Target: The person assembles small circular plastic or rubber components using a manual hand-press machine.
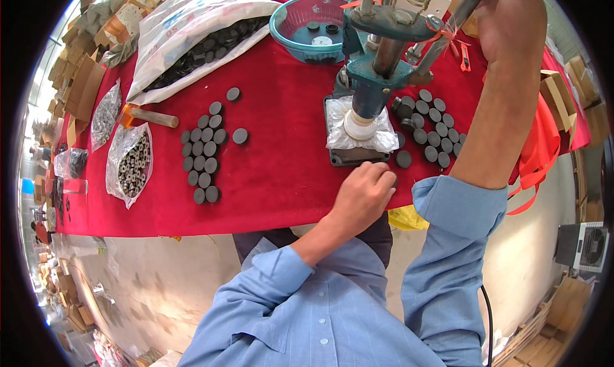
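A green hand press stands at the far middle of the red-covered table. Its white round ram tip is down on crumpled clear plastic over the dark base plate. At the upper right my right hand is closed round the press's metal lever, its fingertips partly cut off by the frame. My left hand is closed just in front of the base plate, its fingers curled; what they hold is hidden. Close to it lies a round black cap.
Black caps lie in groups left and right of the press. A white sack of black parts, a teal basin, a hammer and a bag of metal parts share the table. A red bag hangs at right.
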Tool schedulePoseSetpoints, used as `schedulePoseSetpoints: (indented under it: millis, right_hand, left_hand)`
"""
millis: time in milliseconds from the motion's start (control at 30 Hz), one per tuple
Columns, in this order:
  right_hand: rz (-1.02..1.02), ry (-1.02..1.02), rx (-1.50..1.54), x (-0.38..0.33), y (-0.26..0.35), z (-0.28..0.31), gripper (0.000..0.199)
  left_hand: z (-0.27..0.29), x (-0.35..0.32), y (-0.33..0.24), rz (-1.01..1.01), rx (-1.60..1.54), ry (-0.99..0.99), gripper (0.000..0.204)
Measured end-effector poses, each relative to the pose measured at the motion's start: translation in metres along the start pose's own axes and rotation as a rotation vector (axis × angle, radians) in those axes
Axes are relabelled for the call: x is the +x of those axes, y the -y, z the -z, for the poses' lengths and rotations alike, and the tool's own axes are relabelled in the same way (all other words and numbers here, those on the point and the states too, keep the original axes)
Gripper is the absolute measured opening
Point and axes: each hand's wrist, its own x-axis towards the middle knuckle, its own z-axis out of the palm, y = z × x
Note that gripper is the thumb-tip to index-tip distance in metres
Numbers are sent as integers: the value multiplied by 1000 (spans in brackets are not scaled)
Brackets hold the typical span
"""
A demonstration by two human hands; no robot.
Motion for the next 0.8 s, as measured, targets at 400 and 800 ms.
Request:
schedulePoseSetpoints:
  millis: [400,800]
  right_hand:
    - [24,71,116,8,-9,10,24]
    - [35,26,95,2,-6,2,24]
  left_hand:
    - [94,-10,33,184,485,-373,20]
    - [150,-37,103,525,414,-405,26]
